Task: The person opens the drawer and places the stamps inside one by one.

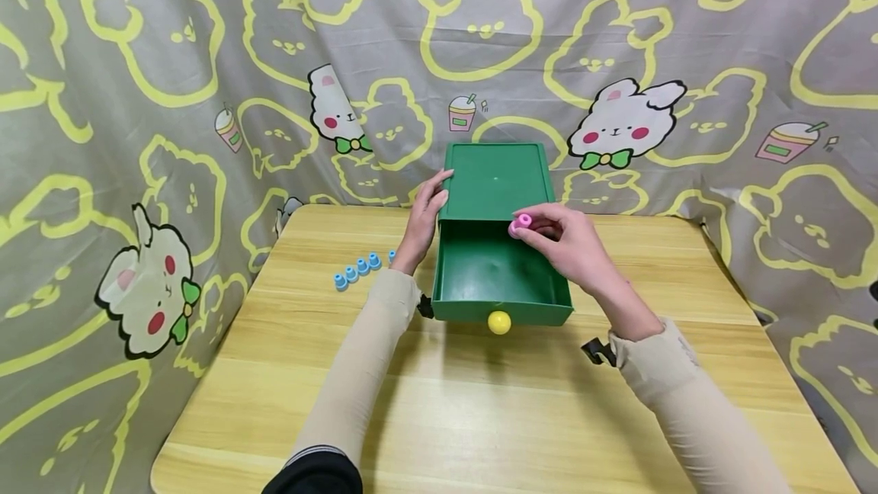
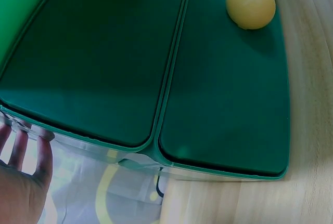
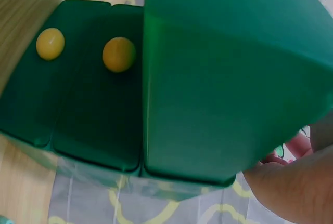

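Note:
A green drawer cabinet stands on the table, its top drawer pulled out by its yellow knob side. Over the drawer's right rear part, my right hand pinches a small pink stepped peg between thumb and fingers. The part of the drawer floor that shows is bare. My left hand rests against the cabinet's left side, fingertips at the upper edge. In the left wrist view its fingers lie fairly straight along the cabinet wall. The right wrist view shows the drawer hiding most of the right hand's fingers.
Several blue stepped pegs stand in a slanting row on the table, left of the cabinet. Two closed lower drawers with yellow knobs sit beneath the pulled-out one. A patterned grey curtain hangs behind and beside the table.

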Action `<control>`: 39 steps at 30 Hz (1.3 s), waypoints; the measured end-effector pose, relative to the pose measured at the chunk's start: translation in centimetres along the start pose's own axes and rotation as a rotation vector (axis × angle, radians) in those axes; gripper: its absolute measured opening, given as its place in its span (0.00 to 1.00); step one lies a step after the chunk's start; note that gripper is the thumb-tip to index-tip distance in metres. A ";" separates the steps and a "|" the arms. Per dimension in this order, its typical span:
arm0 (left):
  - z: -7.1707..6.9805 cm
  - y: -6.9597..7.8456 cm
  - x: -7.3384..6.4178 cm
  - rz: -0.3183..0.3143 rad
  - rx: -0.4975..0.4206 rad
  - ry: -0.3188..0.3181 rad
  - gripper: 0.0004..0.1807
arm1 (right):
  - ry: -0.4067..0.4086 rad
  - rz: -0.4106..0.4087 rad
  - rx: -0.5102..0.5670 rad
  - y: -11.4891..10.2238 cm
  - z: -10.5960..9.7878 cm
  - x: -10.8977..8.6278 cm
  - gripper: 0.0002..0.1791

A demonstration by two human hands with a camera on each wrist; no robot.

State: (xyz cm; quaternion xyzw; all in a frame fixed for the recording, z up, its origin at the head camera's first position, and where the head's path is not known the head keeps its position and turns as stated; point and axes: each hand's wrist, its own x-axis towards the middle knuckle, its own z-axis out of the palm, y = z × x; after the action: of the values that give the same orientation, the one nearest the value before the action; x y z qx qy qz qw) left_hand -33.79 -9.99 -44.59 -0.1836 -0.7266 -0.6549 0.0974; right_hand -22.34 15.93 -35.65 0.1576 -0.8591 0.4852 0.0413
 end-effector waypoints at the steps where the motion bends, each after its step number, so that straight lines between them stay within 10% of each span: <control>1: 0.0 0.0 0.0 0.000 0.000 0.000 0.27 | -0.007 -0.005 0.004 0.0 0.2 0.1 0.19; 39: 0.0 0.1 0.1 -0.016 0.004 0.007 0.26 | -0.230 -0.072 -0.071 -1.1 3.7 2.2 0.16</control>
State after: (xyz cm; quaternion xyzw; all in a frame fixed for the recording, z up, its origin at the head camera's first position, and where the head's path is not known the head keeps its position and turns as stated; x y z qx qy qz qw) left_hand -33.82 -10.00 -44.46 -0.1751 -0.7289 -0.6550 0.0952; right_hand -23.82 11.77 -36.17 0.2412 -0.8687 0.4313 -0.0345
